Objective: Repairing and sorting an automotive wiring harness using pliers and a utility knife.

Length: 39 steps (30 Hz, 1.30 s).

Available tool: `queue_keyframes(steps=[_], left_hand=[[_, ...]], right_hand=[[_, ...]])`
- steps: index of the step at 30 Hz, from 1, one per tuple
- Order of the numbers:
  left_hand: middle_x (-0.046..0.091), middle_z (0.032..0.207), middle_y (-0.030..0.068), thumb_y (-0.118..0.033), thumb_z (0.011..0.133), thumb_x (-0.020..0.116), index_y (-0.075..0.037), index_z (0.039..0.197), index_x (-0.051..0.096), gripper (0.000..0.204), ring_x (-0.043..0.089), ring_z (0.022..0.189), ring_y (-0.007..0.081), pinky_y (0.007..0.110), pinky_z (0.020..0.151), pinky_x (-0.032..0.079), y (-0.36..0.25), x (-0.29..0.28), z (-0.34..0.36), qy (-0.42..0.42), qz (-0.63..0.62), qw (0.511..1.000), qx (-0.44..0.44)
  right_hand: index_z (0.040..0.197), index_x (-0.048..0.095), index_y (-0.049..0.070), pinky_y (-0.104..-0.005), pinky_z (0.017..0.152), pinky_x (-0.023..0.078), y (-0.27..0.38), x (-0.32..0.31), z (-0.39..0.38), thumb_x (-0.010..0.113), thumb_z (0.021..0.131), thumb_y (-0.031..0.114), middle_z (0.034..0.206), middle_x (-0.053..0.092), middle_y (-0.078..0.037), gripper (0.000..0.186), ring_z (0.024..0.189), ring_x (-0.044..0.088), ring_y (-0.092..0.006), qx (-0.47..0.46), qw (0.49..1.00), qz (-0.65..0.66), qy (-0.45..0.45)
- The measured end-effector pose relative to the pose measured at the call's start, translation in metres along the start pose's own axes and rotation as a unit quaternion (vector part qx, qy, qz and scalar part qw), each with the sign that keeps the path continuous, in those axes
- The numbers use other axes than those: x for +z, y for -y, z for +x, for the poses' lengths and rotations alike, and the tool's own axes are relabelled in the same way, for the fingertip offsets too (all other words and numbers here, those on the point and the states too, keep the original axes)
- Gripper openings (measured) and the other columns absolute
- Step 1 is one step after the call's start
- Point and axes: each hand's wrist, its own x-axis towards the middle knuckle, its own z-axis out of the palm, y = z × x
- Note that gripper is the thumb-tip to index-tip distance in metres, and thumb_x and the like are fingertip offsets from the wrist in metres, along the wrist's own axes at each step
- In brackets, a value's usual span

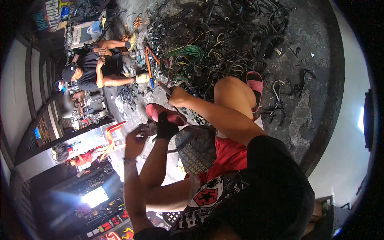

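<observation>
My right hand (179, 97) is wrapped round a dark, short bar-like tool (164, 88) over the edge of a wide heap of cables (208, 52). My left hand (136, 142) is beside my shin, its fingers curled toward a dark bit near my foot; whether it grips that piece is too blurred to tell. Between the two hands is my foot in a red slipper (160, 113). Close to the dark tool lies a long-handled tool with orange arms and a blue grip (150, 71). Green wires (190, 51) bunch in the heap.
Across the heap a person in a black shirt (89, 70) sits with bent legs. A patterned dark sack or cushion (196, 150) lies between my legs. An orange-red chair (110, 138) and another person in red (84, 159) are farther off. Loose cable scraps (278, 90) lie on the floor.
</observation>
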Motion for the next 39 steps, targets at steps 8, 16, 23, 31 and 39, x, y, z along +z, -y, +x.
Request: queue_keyframes(steps=[8, 16, 23, 31, 39], left_hand=[[0.054, 0.104, 0.0224, -0.027, 0.065, 0.07, 0.007, 0.112, 0.043, 0.064, 0.059, 0.082, 0.0279, 0.032, 0.072, 0.047, 0.067, 0.011, 0.144, -0.13, 0.101, 0.986, -0.029], [0.026, 0.127, 0.0293, -0.039, 0.047, 0.079, 0.008, 0.128, 0.007, 0.118, 0.03, 0.117, 0.0356, 0.036, 0.097, 0.028, 0.134, 0.098, 0.327, -0.02, 0.128, 0.991, 0.018], [0.011, 0.133, 0.0292, -0.041, 0.035, 0.082, 0.002, 0.131, 0.001, 0.133, 0.012, 0.124, 0.0401, 0.042, 0.101, 0.02, 0.104, 0.198, 0.394, -0.178, 0.157, 0.97, 0.058], [0.061, 0.079, 0.015, -0.027, 0.055, 0.068, -0.005, 0.085, 0.058, 0.038, 0.06, 0.071, 0.0307, 0.04, 0.063, 0.048, 0.161, 0.228, 0.461, -0.207, -0.02, 0.978, -0.016], [0.061, 0.075, 0.0158, -0.02, 0.06, 0.057, -0.006, 0.086, 0.06, 0.03, 0.06, 0.069, 0.0301, 0.039, 0.062, 0.048, 0.192, 0.129, 0.305, -0.317, 0.161, 0.934, -0.023]], right_hand=[[0.073, 0.059, -0.005, -0.0394, 0.068, 0.047, 0.021, -0.039, -0.021, 0.053, 0.055, 0.011, 0.076, 0.059, -0.024, 0.025, 0.075, 0.059, -0.0343, 0.063, 0.997, 0.043, 0.005], [0.091, 0.055, 0.001, -0.0419, 0.068, 0.045, 0.028, -0.096, -0.043, 0.052, 0.057, 0.01, 0.077, 0.057, -0.023, 0.035, 0.076, 0.056, -0.0375, 0.025, 0.999, 0.023, -0.03], [0.091, 0.056, 0.004, -0.0397, 0.063, 0.044, 0.009, -0.116, -0.035, 0.056, 0.058, 0.012, 0.075, 0.058, -0.02, 0.034, 0.072, 0.056, -0.0358, 0.036, 0.999, 0.03, -0.022], [0.086, 0.058, 0.001, -0.0413, 0.066, 0.048, -0.008, -0.126, -0.01, 0.055, 0.061, 0.014, 0.076, 0.059, -0.022, 0.028, 0.077, 0.058, -0.0351, 0.102, 0.983, -0.149, -0.011], [0.1, 0.055, 0.008, -0.0377, 0.072, 0.044, 0.013, -0.162, -0.006, 0.055, 0.072, 0.019, 0.089, 0.059, -0.018, 0.03, 0.086, 0.055, -0.0356, 0.074, 0.926, -0.142, -0.341]])
